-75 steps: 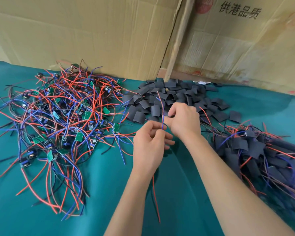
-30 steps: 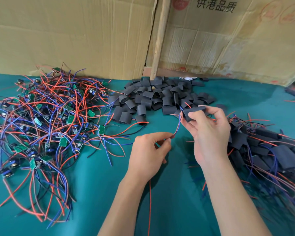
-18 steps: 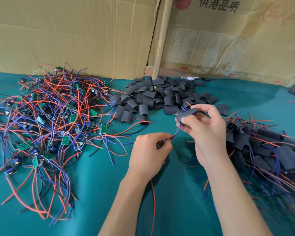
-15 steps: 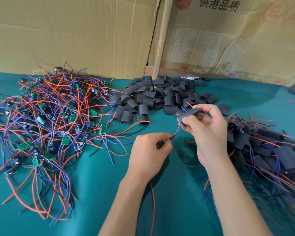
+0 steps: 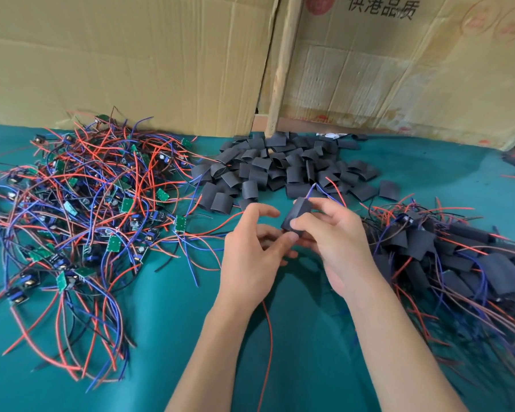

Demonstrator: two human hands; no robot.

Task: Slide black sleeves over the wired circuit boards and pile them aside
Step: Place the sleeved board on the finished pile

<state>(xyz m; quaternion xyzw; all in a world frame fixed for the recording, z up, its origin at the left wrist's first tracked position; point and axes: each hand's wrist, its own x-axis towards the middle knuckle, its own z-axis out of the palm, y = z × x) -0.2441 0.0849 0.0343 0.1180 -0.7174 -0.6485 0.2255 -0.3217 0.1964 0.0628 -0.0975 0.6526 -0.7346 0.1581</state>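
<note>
Black sleeve (image 5: 297, 216) held mid-frame over the green cloth (image 5: 167, 346), pinched by the right hand (image 5: 330, 242), thumb on the near face; long axis runs from lower left, near end, to upper right, far end; blue and red wire tips (image 5: 324, 188) poke out of the far end; the board itself is hidden, presumably inside. Left hand (image 5: 250, 257) touches the sleeve's near end, fingers loosely curled; grip on the trailing red wire (image 5: 266, 346) cannot be told. Finished pile (image 5: 458, 257) lies right, nearer the right hand; judged next: set it there. Sleeve matte, flattened tube, soft-looking; loose sleeves (image 5: 283, 171) behind; bare wired boards (image 5: 81, 209) left, tangled.
</note>
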